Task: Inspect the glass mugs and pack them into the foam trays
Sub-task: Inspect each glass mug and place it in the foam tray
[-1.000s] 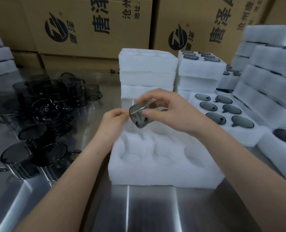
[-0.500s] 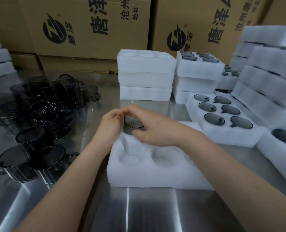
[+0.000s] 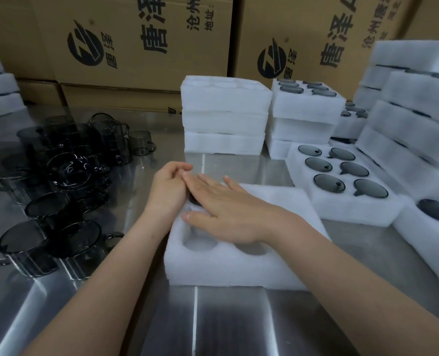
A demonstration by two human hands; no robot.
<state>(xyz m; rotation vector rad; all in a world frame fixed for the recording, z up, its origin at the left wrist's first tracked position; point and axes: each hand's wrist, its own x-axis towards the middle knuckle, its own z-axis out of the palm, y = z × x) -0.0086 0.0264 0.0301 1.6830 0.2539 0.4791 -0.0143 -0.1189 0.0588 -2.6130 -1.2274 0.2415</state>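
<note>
Flat, straight-fingered right hand (image 3: 228, 209) presses the smoky grey glass mug (image 3: 193, 199), nearly hidden, into the far-left pocket of the white foam tray (image 3: 239, 268), presumably to seat it; curled left hand (image 3: 169, 186) braces that corner, grip indiscernible.

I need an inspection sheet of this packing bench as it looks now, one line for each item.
Surface: shiny steel table.
Job's things: white foam tray with round pockets under both hands, two near pockets empty; dark smoked glass mugs loose at left; filled white foam tray holding six mugs at right.
Clutter: nothing seen.
Hands: right hand flat, fingers straight, pressing on the tray's far-left pocket; left hand beside it, fingers curled, grip unclear.
Cables: nothing seen.
Surroundings: stacked white foam trays and brown printed cardboard boxes behind.
</note>
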